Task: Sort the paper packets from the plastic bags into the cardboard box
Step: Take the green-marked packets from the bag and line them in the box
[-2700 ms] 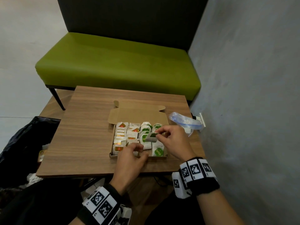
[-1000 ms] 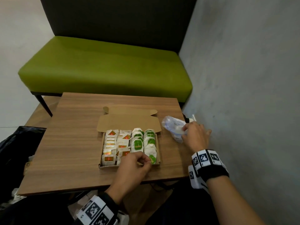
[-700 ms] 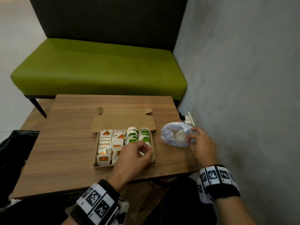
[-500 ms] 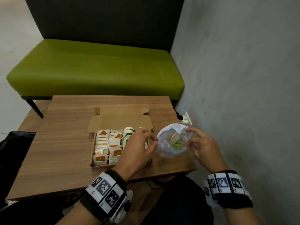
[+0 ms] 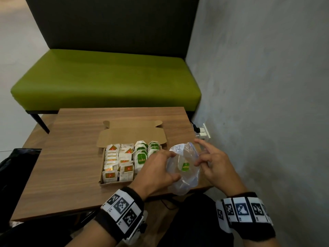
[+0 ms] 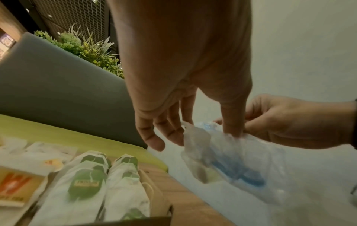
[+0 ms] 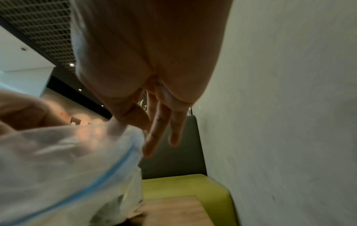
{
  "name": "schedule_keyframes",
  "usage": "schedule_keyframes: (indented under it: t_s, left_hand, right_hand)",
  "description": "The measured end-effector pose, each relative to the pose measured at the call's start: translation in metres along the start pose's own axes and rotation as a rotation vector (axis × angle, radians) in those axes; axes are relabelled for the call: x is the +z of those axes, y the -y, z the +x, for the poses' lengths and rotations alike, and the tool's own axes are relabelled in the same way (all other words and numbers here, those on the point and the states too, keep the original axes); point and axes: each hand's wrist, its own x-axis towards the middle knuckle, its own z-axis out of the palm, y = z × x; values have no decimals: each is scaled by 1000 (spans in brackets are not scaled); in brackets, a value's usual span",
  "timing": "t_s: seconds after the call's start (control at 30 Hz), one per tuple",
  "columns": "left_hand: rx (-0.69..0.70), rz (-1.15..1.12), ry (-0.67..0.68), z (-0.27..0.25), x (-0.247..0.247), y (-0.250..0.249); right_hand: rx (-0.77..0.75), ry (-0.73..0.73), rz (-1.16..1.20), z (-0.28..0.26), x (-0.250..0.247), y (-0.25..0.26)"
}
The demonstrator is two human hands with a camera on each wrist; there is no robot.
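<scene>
An open cardboard box (image 5: 101, 177) on the wooden table (image 5: 71, 157) holds rows of paper packets, orange-labelled (image 5: 110, 174) on the left and green-labelled (image 5: 141, 157) on the right. Just right of the box, a clear plastic bag (image 5: 185, 180) hangs between both hands above the table's near right corner. One green-labelled packet (image 5: 185, 166) shows inside it. My left hand (image 5: 175, 165) grips the bag's left side with thumb and fingers. My right hand (image 5: 199, 163) pinches the right rim, its other fingers spread. The left wrist view shows the bag (image 6: 231, 160) pinched from both sides.
A grey wall (image 5: 267, 104) runs close along the table's right edge, with a socket and plug (image 5: 203, 130) low on it. A green bench (image 5: 106, 81) stands behind the table. The box lid (image 5: 131, 136) lies open toward the back. A black bag (image 5: 17, 166) sits at far left.
My right hand took the plastic bag from the table's right side and brought it nearer. My left hand left the box and took hold of the bag's other side.
</scene>
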Motion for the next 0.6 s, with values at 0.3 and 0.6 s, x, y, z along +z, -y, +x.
schedule_keyframes:
  t_s: [0.3,0.6]
  left_hand:
    - [32,-123,-140,-10,10,-17]
    - [-16,-246,-138,-15,10,-5]
  right_hand:
    - [380,187,-224,3,15,41]
    - [438,96,48,10,28,27]
